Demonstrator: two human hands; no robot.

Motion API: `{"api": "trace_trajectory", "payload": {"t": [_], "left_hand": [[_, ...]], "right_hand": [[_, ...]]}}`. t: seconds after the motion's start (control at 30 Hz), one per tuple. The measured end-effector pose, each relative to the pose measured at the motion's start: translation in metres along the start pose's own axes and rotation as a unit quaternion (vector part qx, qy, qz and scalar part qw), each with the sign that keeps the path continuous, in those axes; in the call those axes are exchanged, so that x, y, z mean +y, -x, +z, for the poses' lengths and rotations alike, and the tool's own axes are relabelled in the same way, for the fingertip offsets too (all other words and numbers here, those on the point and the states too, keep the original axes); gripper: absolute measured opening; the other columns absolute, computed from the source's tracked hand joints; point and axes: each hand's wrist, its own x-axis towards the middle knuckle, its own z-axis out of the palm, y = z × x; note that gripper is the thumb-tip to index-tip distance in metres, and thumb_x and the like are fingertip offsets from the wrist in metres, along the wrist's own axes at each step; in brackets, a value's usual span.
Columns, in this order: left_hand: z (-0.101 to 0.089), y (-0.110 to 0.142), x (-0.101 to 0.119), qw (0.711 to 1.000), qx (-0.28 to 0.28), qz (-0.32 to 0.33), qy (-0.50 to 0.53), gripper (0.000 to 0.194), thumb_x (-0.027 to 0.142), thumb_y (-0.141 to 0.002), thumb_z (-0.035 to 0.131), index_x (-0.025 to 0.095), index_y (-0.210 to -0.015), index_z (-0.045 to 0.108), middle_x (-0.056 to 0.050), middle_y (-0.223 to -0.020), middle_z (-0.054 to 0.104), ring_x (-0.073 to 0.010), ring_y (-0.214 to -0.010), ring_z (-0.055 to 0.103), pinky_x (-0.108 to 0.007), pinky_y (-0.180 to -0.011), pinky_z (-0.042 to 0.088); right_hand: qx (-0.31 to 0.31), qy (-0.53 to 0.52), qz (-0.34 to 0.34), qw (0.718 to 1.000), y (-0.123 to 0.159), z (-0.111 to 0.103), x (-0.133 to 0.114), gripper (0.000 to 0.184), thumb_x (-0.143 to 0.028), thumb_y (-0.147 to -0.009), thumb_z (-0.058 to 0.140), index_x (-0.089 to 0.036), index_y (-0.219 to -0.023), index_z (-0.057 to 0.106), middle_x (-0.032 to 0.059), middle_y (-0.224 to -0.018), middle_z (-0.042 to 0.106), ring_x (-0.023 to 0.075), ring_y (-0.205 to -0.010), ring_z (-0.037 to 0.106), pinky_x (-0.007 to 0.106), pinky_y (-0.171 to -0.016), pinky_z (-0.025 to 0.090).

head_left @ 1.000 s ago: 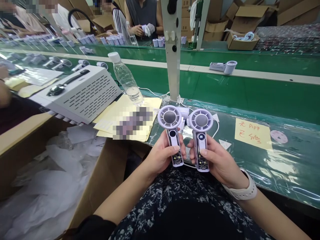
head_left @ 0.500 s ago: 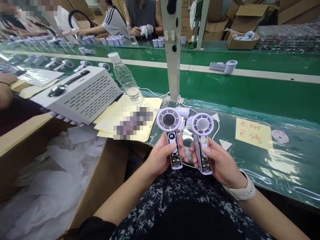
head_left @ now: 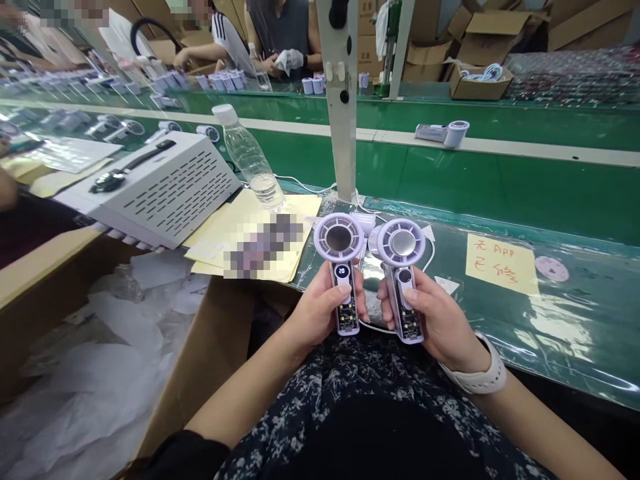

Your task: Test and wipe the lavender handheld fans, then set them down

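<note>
My left hand [head_left: 320, 312] grips a pale purple handheld fan [head_left: 341, 248] by its clear handle, thumb on the front below a lit display reading 20. My right hand [head_left: 439, 319] holds a second, matching fan [head_left: 401, 250] the same way; its display is dark and my thumb rests on the handle. Both fans stand upright side by side above my lap, heads almost touching, at the near edge of the green bench [head_left: 550, 200]. A white band circles my right wrist.
A white vented box [head_left: 150, 187], a water bottle [head_left: 250, 160] and yellow papers [head_left: 270, 220] lie to the left. A white post [head_left: 343, 100] rises behind the fans. A yellow note [head_left: 500, 263] is on the bench. Another fan [head_left: 443, 133] lies on the conveyor. Other people work at the far side. A cardboard box [head_left: 75, 333] with white wrapping sits lower left.
The lit "20" display went out on the right fan and came on on the left fan. Both hands kept their grip and shifted only slightly.
</note>
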Motion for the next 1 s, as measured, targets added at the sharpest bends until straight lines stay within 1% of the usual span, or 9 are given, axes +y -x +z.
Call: {"api": "trace_trajectory", "payload": {"t": [0.17,0.3,0.47,0.57,0.67,0.8,0.87,0.93,1.0], "left_hand": [[-0.0003,0.0004,-0.0003,1.000,-0.003,0.012,-0.014,0.039,0.035,-0.082,0.073,0.018,-0.111,0.052,0.001,-0.088,0.061,-0.0135,-0.061,0.064,-0.031,-0.057,0.059],[-0.0012,-0.0008,-0.0022,1.000,0.012,0.013,-0.021,0.035,0.034,-0.083,0.072,0.019,-0.108,0.052,0.002,-0.088,0.060,-0.0129,-0.061,0.063,-0.030,-0.057,0.058],[-0.0025,0.0005,-0.0031,0.999,-0.027,-0.006,0.029,0.046,0.032,-0.080,0.075,0.019,-0.118,0.053,0.000,-0.093,0.058,-0.0140,-0.069,0.063,-0.031,-0.061,0.058],[-0.0021,0.0004,-0.0038,0.999,-0.034,0.007,0.018,0.046,0.026,-0.081,0.076,0.020,-0.119,0.052,0.001,-0.094,0.058,-0.0140,-0.071,0.065,-0.031,-0.064,0.057],[-0.0025,-0.0020,-0.0052,0.999,-0.036,0.006,0.006,0.046,0.027,-0.081,0.077,0.021,-0.119,0.051,0.000,-0.096,0.060,-0.0149,-0.073,0.068,-0.032,-0.070,0.058],[-0.0035,-0.0039,-0.0051,0.999,0.000,0.007,-0.041,0.043,0.031,-0.080,0.081,0.020,-0.111,0.053,-0.001,-0.095,0.066,-0.0165,-0.074,0.071,-0.032,-0.072,0.058],[-0.0033,-0.0038,-0.0036,0.998,0.027,0.005,-0.052,0.047,0.033,-0.076,0.086,0.019,-0.108,0.054,-0.003,-0.096,0.069,-0.0177,-0.075,0.072,-0.032,-0.072,0.059],[-0.0022,-0.0038,-0.0024,0.998,0.046,0.000,-0.040,0.056,0.044,-0.069,0.092,0.019,-0.103,0.056,-0.003,-0.091,0.070,-0.0179,-0.071,0.072,-0.031,-0.069,0.059],[0.0001,-0.0045,-0.0032,0.998,0.061,0.000,-0.020,0.064,0.061,-0.063,0.089,0.017,-0.099,0.060,-0.005,-0.087,0.071,-0.0173,-0.069,0.069,-0.029,-0.066,0.058]], "right_hand": [[0.003,-0.016,0.010,1.000,0.0000,-0.0015,-0.0010,0.031,-0.040,-0.087,0.074,-0.023,-0.110,0.064,0.0033,-0.095,0.065,0.0143,-0.067,0.062,0.027,-0.056,0.054],[0.019,-0.017,0.004,1.000,-0.0003,-0.0027,-0.0006,0.028,-0.041,-0.087,0.073,-0.022,-0.106,0.064,0.0034,-0.094,0.065,0.0146,-0.065,0.061,0.028,-0.055,0.053],[0.037,-0.013,0.017,0.999,-0.0001,-0.0053,-0.0002,0.025,-0.042,-0.088,0.071,-0.022,-0.099,0.063,0.0043,-0.095,0.066,0.0162,-0.067,0.061,0.030,-0.057,0.055],[0.038,-0.012,0.019,0.999,0.0005,-0.0062,-0.0014,0.021,-0.041,-0.090,0.069,-0.022,-0.098,0.063,0.0043,-0.095,0.066,0.0162,-0.066,0.061,0.030,-0.058,0.055],[0.038,-0.005,0.013,0.999,0.0007,-0.0061,-0.0022,0.020,-0.039,-0.090,0.067,-0.022,-0.099,0.063,0.0045,-0.095,0.066,0.0163,-0.067,0.062,0.031,-0.058,0.054],[0.054,0.001,0.023,0.998,0.0005,-0.0070,-0.0004,0.024,-0.041,-0.090,0.067,-0.021,-0.100,0.059,0.0045,-0.093,0.066,0.0145,-0.064,0.061,0.028,-0.055,0.053],[0.063,-0.005,0.024,0.998,0.0006,-0.0077,0.0008,0.032,-0.043,-0.091,0.066,-0.022,-0.112,0.055,0.0035,-0.089,0.067,0.0141,-0.060,0.061,0.026,-0.051,0.051],[0.067,-0.016,0.020,0.997,0.0011,-0.0068,0.0016,0.041,-0.044,-0.092,0.064,-0.025,-0.125,0.047,0.0025,-0.087,0.069,0.0145,-0.057,0.061,0.026,-0.047,0.050],[0.059,-0.025,0.016,0.998,0.0018,-0.0031,0.0024,0.045,-0.046,-0.095,0.060,-0.026,-0.131,0.042,0.0017,-0.085,0.069,0.0149,-0.055,0.061,0.027,-0.047,0.051]]}}
